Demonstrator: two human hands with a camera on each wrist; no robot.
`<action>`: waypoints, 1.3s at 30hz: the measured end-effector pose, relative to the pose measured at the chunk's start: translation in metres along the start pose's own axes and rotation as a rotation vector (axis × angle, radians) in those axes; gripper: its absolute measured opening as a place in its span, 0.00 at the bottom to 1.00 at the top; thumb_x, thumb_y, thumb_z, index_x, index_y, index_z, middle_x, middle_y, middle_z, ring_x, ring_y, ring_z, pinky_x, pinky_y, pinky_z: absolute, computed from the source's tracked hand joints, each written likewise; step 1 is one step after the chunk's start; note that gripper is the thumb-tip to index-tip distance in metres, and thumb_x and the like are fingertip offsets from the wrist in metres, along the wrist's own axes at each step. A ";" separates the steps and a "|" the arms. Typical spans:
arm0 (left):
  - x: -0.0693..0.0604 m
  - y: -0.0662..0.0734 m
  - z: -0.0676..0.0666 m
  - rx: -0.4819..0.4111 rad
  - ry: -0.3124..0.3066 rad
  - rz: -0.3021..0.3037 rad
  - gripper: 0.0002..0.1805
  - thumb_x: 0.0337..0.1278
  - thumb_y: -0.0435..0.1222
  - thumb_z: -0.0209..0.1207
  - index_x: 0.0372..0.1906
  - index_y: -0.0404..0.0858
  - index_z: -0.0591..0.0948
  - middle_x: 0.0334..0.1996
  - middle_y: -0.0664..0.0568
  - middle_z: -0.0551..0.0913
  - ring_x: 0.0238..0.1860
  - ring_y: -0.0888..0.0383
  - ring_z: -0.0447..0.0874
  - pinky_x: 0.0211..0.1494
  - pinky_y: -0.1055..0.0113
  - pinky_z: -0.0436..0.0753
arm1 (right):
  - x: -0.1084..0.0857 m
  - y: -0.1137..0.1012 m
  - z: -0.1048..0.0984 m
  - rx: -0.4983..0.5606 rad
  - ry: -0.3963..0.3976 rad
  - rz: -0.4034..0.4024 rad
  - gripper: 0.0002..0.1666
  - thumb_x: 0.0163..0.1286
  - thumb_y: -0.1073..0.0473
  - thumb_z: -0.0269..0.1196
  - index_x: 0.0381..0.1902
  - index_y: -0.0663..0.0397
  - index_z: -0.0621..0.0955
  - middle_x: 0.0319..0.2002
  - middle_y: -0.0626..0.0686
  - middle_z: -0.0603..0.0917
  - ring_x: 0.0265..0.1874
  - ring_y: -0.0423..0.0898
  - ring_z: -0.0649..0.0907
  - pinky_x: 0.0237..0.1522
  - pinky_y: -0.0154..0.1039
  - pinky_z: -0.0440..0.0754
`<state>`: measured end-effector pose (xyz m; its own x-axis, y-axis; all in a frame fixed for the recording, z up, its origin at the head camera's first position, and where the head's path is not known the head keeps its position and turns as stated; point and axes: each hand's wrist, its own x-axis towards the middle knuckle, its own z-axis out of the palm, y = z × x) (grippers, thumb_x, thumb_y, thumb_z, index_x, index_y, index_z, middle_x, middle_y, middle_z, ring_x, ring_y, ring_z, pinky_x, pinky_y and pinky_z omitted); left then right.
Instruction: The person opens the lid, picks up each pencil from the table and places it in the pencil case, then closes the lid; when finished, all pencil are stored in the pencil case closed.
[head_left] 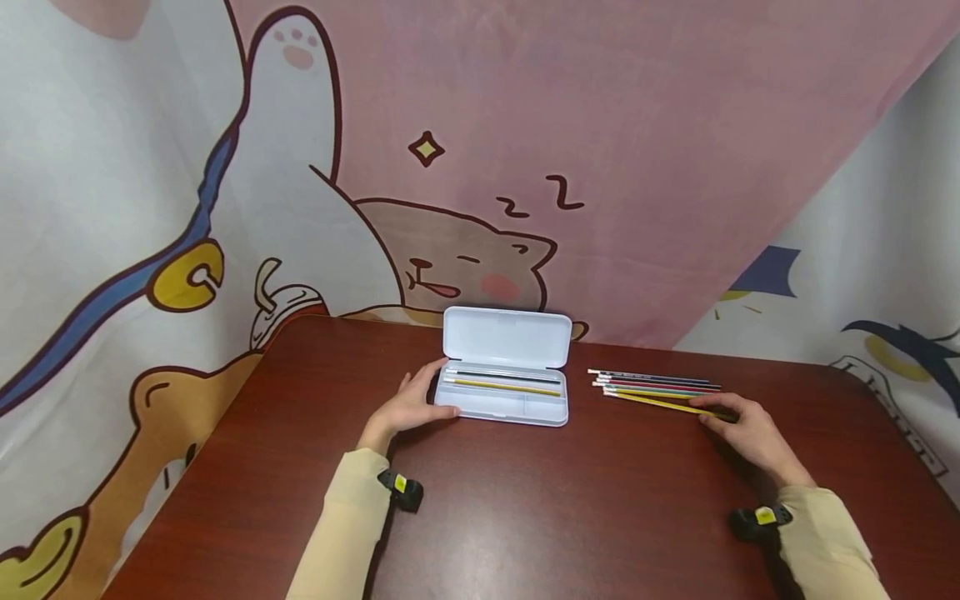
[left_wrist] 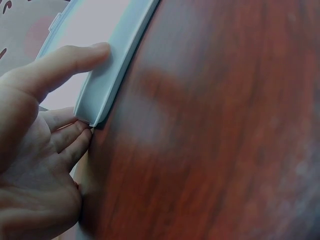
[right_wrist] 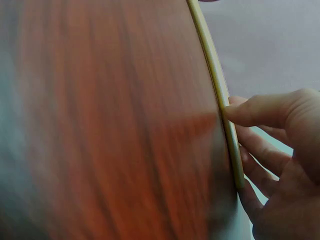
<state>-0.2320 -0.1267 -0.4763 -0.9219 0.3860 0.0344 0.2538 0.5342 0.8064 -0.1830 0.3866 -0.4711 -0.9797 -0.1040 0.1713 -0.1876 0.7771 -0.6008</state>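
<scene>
**Slim yellow wooden pencil (head_left: pixel 652 402) lay pinched in the person's right hand (head_left: pixel 752 429), with the open white plastic pencil case (head_left: pixel 480 406) off to its left**

The pencil was at the near edge of a small bunch of slender dark, red, greenish and yellow pencils (head_left: pixel 652 384), to the right of the case. Its long axis ran mostly left to right, the right end slanting a little toward the person. The whitish end pointed at the case; the right hand was at the opposite end, thumb and fingertip pinching the shaft. Whether the pencil was clear of the surface could not be told.

The relation that mattered was sideways: the case sat to the left of the right hand, beyond the pencil's whitish end, its own long side running nearly the same way. The right hand was the nearer one to the pencil, the left hand (head_left: pixel 408 406) the nearer one to the case.

The left hand gripped the case's left end, its thumb over the front rim and its other fingers around the corner. Inside lay a slim dark pencil (head_left: pixel 517 377) and a second yellow pencil (head_left: pixel 502 386), side by side, whitish ends to the left. The flat white lid (head_left: pixel 506 337) stood raised at the back.

Everything rested on a reddish-brown wood-grain worktop (head_left: pixel 585 508). Behind it hung a pink and white cartoon-printed cloth (head_left: pixel 637 125).
</scene>
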 end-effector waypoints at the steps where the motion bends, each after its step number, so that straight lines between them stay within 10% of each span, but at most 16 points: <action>1: 0.000 0.000 0.000 -0.003 0.003 0.008 0.50 0.45 0.47 0.69 0.71 0.33 0.59 0.67 0.36 0.64 0.70 0.40 0.55 0.69 0.39 0.36 | 0.000 0.000 0.001 -0.004 -0.001 -0.009 0.13 0.65 0.65 0.65 0.48 0.60 0.84 0.48 0.63 0.81 0.44 0.30 0.73 0.39 0.27 0.70; 39: 0.003 0.002 -0.001 0.041 -0.027 -0.062 0.50 0.45 0.42 0.69 0.73 0.34 0.58 0.69 0.40 0.62 0.72 0.44 0.53 0.71 0.43 0.36 | -0.005 -0.014 0.007 -0.026 -0.059 -0.053 0.09 0.63 0.66 0.66 0.42 0.53 0.85 0.41 0.52 0.82 0.38 0.39 0.75 0.37 0.31 0.71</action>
<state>-0.2344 -0.1248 -0.4738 -0.9281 0.3711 -0.0315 0.2086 0.5880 0.7815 -0.1763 0.3720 -0.4691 -0.9711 -0.1810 0.1556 -0.2380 0.7854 -0.5713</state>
